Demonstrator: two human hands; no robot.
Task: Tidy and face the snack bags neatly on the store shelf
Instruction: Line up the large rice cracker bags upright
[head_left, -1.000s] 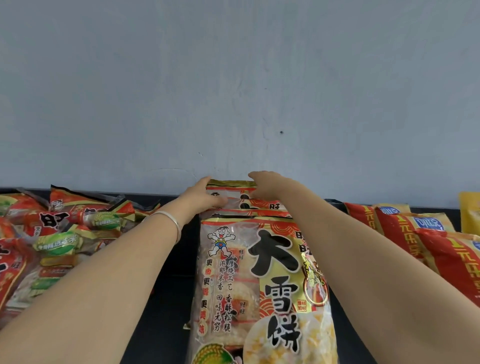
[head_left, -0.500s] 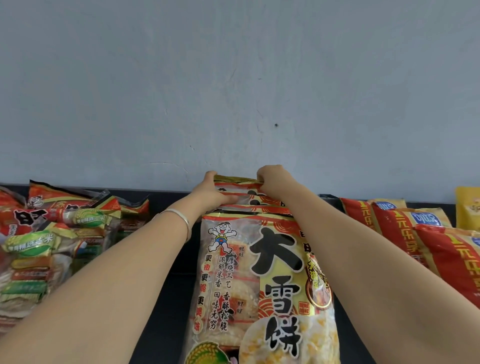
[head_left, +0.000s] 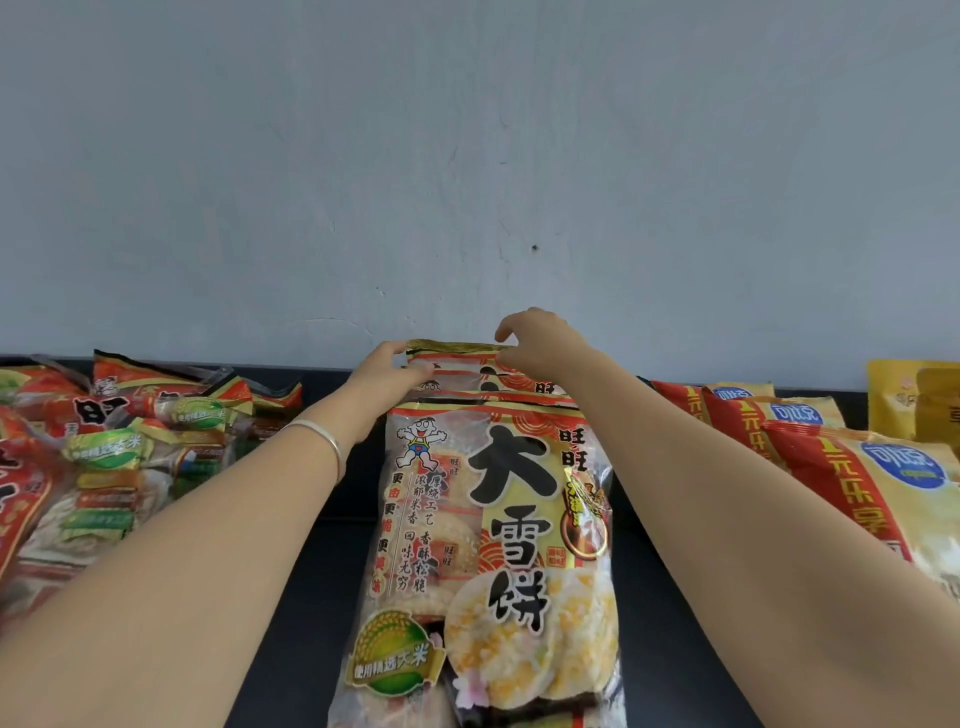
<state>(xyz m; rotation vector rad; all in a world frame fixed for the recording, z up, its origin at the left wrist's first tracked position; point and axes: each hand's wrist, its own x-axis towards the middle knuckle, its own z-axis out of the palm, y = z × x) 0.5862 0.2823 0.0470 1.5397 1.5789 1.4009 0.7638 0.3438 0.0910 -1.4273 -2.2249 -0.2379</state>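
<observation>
At the centre of the frame, the rear snack bag (head_left: 457, 354) is held upright on the dark shelf (head_left: 332, 525), behind the front snack bag (head_left: 493, 545). Its top corners are clamped by the curled fingers of the left hand (head_left: 387, 371) and the right hand (head_left: 540, 340).

Two bare strips of shelf (head_left: 311, 649) are left beside the centre stack of bags (head_left: 498, 545) (both crossed by forearms (head_left: 234, 545)). The left is hemmed by a heap of bags (head_left: 104, 457), the right by red-and-gold bags (head_left: 857, 483); the back is closed by the wall (head_left: 467, 182).
</observation>
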